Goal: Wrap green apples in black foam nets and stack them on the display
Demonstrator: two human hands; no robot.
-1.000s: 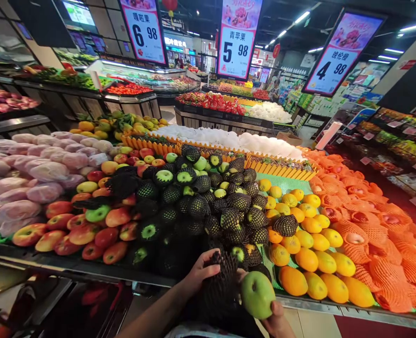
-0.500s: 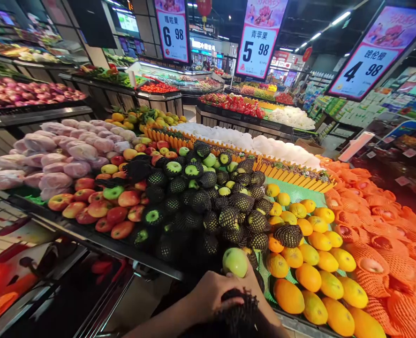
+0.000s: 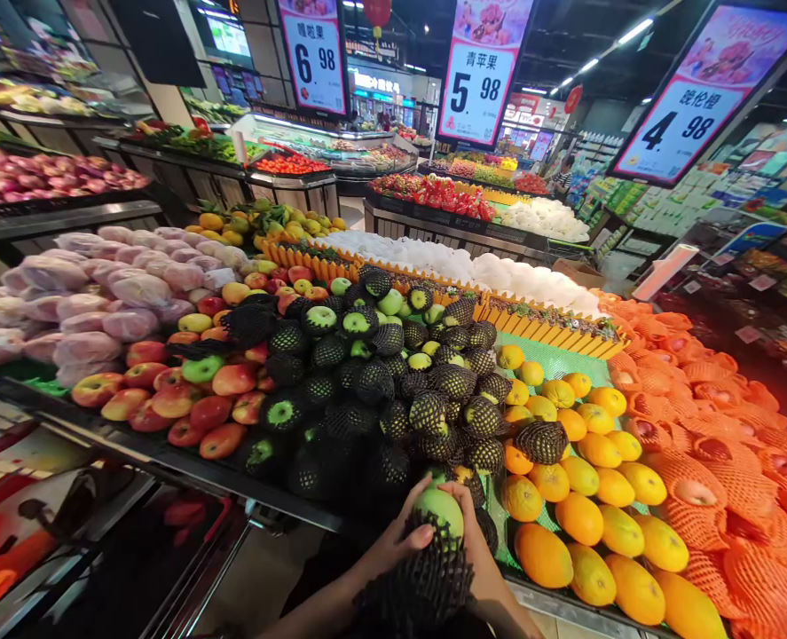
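I hold a green apple (image 3: pixel 441 508) at the near edge of a fruit stand, half sunk in a black foam net sleeve (image 3: pixel 426 581). My left hand (image 3: pixel 398 540) grips the sleeve and the apple's left side, fingers curled. My right hand (image 3: pixel 473 532) cups the apple's right side and the sleeve. Just beyond lies a heap of green apples in black net sleeves (image 3: pixel 380 390).
Red and yellow apples (image 3: pixel 193 399) lie to the left, oranges (image 3: pixel 586 497) to the right, and fruit in orange nets (image 3: pixel 719 461) at the far right. Price boards (image 3: pixel 476 80) hang overhead. The stand's metal edge (image 3: pixel 167 453) runs across in front of me.
The bare apple was in my right hand beside the sleeve; both hands have since brought it over the sleeve, and the net now covers its lower half.
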